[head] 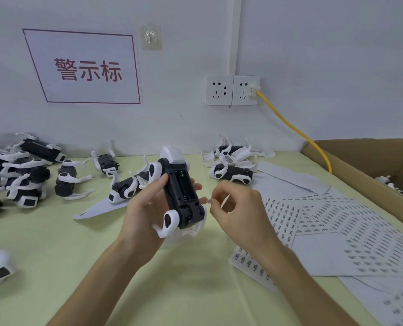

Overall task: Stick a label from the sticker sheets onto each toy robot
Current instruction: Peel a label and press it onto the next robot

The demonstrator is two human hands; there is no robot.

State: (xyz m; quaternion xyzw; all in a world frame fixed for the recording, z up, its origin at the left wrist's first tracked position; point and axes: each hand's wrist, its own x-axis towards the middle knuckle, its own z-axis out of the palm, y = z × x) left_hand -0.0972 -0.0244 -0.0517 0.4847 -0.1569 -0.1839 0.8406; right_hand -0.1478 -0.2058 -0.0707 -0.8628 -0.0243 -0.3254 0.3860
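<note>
Gripping robot (181,194) by its rigid black body with left hand (144,215), clear of thin, probably fragile legs; pinching tiny, flimsy label (208,201) in right hand (235,208).

The print on the white paper sticker sheets (336,220) at the right is too small to read, and the frame's right edge cuts off the brown cardboard box (360,161).

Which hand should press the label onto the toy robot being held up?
Right: the right hand pinches what looks like a label just beside the toy robot, which the left hand grips, underside up.
</note>
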